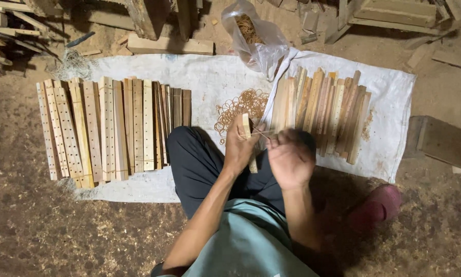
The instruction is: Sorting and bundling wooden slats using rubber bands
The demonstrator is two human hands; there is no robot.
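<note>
My left hand (239, 146) grips a short bundle of wooden slats (247, 134), held upright over my lap. My right hand (290, 158) is blurred just to its right and pulls a thin rubber band (261, 133) stretched from the bundle. A loose heap of tan rubber bands (239, 106) lies on the white cloth (210, 77) just beyond my hands. To the right is a pile of loose wooden slats (325, 110). To the left lies a row of bundled slats (107, 128), some drilled with holes.
A clear plastic bag (256, 38) with more rubber bands sits at the cloth's far edge. Wood offcuts and planks (169, 45) litter the far ground. A red slipper (378, 205) lies at the right, a dark board (443, 141) beyond it. Sawdust covers the dirt floor.
</note>
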